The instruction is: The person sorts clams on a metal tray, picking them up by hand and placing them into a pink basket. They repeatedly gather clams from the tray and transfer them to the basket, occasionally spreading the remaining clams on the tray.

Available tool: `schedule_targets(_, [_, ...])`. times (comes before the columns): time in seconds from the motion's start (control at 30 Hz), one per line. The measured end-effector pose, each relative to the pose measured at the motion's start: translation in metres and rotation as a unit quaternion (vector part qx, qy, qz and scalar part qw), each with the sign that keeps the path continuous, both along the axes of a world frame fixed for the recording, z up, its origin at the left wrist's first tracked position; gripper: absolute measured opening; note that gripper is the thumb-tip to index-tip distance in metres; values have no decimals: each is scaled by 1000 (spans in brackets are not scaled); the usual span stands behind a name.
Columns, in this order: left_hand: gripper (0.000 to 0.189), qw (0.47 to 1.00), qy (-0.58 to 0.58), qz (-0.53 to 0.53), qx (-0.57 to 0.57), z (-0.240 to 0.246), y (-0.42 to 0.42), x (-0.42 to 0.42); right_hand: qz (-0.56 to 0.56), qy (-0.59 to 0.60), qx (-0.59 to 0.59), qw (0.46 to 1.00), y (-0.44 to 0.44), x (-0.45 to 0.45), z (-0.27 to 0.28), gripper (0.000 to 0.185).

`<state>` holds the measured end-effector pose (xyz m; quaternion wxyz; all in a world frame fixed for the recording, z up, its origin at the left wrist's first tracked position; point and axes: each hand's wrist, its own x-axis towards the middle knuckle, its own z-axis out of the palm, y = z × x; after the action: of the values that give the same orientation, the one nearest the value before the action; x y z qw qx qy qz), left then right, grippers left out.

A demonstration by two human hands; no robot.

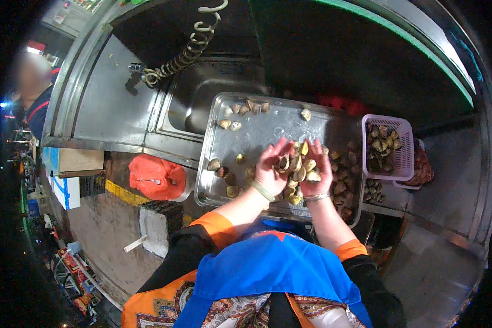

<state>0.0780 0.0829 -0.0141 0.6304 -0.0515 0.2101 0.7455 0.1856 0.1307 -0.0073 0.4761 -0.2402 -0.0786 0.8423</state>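
Observation:
Both my hands are cupped over a large metal tray [266, 119], with a heap of clams [298, 168] between them. My left hand [272, 168] cradles the heap from the left, fingers pointing away from me. From the right, my right hand [319, 170] supports the same heap. Some clams lie below my palms on the tray, and I cannot tell which of these touch my hands. Loose clams [254, 107] are scattered along the tray's far left and left side. Many more clams [340, 186] sit in shadow at its right end.
A pale plastic basket [408, 151] with clams stands right of the tray, next to a dark reddish netted bag [422, 166]. Behind the tray's left lies a metal sink [188, 88] under a coiled hose [192, 49]. A red bag [156, 176] is at left; a person [39, 94] stands far left.

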Motion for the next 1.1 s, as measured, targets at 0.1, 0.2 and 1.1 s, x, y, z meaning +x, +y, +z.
schedule_targets(0.1, [39,987,136,-48,-69,-26,-1,19,32,-10,-102,994,-11,-8,-23,46])
schedule_targets(0.2, [38,980,196,-42,-15,-34,2,25,30,6,63,998,0,4,-39,48])
schedule_targets(1.1, [38,469,861,-106,-163,-112,42,-226,84,-636,579,503,71,-209,-131,34])
